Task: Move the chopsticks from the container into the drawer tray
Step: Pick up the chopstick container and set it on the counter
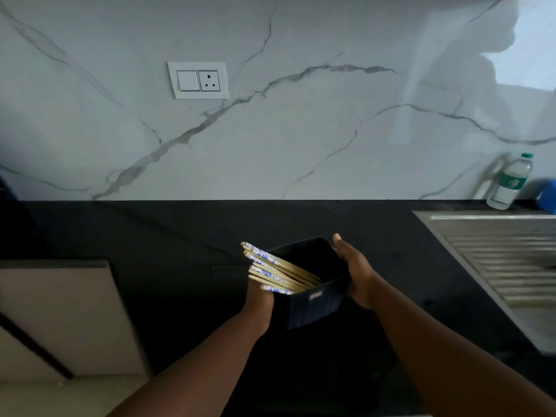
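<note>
Black plastic container (313, 299) held up over the dark countertop (150, 236), one hand on each side. Right hand (355, 275) is pressed flat against the right wall, fingers extended toward the far corner; grasping, not clenched. Left hand (260, 299) supports the left wall from beneath; its fingers are hidden behind the container and the sticks, so exact finger placement cannot be told. Chopsticks (276, 272) all remain inside the container: a bundle of wooden sticks lying aslant, blue-and-white patterned ends jutting over the left rim, plain tips down in the near right corner. No drawer tray in view; a pale cabinet or drawer front (60, 311) shows at lower left, blurred. Judgement: transfer not yet started, current step is carrying the container toward the drawer. To do this well, keep the container level or tipped slightly right so the sticks do not slide out over the left rim. Keep both palms pressing inward; ribbed walls look smooth. Sink drainboard (496, 260) and water bottle (510, 183) sit well right, clear of the path.
</note>
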Motion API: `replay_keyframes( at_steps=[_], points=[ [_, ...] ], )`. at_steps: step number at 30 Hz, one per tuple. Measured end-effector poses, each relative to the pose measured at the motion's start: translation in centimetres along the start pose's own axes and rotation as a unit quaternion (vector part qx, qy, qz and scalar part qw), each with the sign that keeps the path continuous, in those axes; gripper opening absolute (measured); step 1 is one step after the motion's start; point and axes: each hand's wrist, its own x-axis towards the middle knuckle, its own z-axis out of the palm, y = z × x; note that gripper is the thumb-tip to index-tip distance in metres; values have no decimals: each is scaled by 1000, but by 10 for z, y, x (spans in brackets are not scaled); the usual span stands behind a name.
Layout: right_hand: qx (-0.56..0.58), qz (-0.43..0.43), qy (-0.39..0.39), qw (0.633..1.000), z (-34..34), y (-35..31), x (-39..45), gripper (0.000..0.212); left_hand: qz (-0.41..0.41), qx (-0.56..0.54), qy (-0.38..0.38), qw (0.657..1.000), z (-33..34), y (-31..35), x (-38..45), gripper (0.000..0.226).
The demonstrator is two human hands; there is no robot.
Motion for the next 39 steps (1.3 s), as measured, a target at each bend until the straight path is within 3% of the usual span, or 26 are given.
replay_keyframes(
  at_steps=[4, 11, 17, 20, 22, 23, 24, 25, 27, 32, 38, 39],
  points=[
    [88, 3, -8, 996, -3, 9, 15, 70, -43, -58, 20, 997, -1, -4, 14, 46],
    [66, 30, -49, 996, 14, 7, 31, 55, -86, -116, 10, 990, -12, 6, 11, 48],
    [65, 43, -120, 990, 39, 14, 38, 53, -63, -131, 51, 988, -31, 21, -13, 37],
    [57, 61, -167, 982, 54, 15, 31, 52, -108, -60, 121, 985, -49, 22, -37, 31],
    [48, 69, -213, 973, 63, 16, 24, 49, -112, 107, 207, 966, -51, 20, -61, 44],
    [44, 72, -234, 969, 67, 17, 19, 48, -111, 80, 239, 961, -50, 19, -72, 47],
    [40, 77, -254, 963, 71, 18, 15, 48, -105, -30, 246, 963, -51, 15, -82, 45],
    [38, 84, -274, 957, 76, 20, 9, 47, -50, -93, 232, 967, -52, 8, -92, 42],
    [40, 100, -319, 942, 88, 24, -5, 46, 22, -216, 278, 936, -51, 1, -123, 39],
    [-11, 119, -420, 900, 121, 44, -55, 46, 134, -217, 337, 906, -64, -12, -191, 42],
    [-33, 136, -528, 837, 153, 97, -120, 44, 73, -182, 514, 835, -91, -60, -281, 39],
    [-38, 138, -545, 826, 155, 107, -135, 43, 54, -250, 524, 812, -93, -70, -298, 40]
  ],
)
